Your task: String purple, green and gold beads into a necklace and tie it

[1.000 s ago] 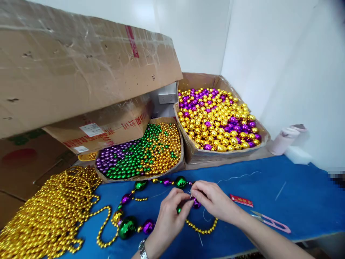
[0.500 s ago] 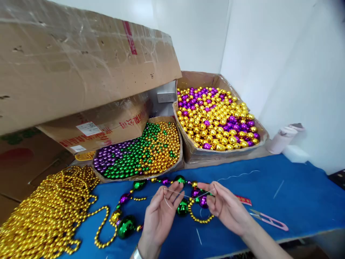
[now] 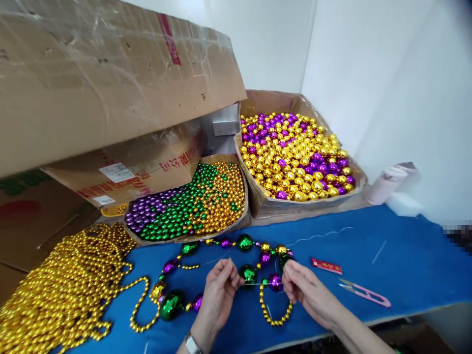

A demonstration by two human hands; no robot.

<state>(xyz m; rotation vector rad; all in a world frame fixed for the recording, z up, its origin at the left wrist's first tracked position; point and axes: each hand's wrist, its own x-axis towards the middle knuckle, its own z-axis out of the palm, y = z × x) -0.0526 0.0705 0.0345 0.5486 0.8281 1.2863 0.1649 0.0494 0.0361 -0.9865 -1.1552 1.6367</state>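
A thin clear string point(image 3: 254, 283) runs taut between my two hands, just above the blue cloth. My left hand point(image 3: 220, 290) is closed on one end, its thumb and fingers pinched together. The other end is pinched in my right hand point(image 3: 306, 287). Behind and around them lies a bead necklace point(image 3: 172, 305) of large green, purple and gold balls. A short loop of small gold beads point(image 3: 276, 322) hangs down between the hands, next to a purple ball point(image 3: 275, 282). A green ball point(image 3: 248, 273) sits just beyond my left fingertips.
Pink thread snips point(image 3: 365, 292) and a red packet point(image 3: 326, 266) lie to the right. Gold bead strands point(image 3: 66, 290) are heaped at left. Behind stand an open box point(image 3: 258, 209) of gold and purple balls and a box of small beads point(image 3: 191, 211). A pale bottle point(image 3: 387, 184) stands far right.
Both hands have moved down a little, and their fingers have closed from a looser spread. The string between them, slack and crossing before, is now pulled straight.
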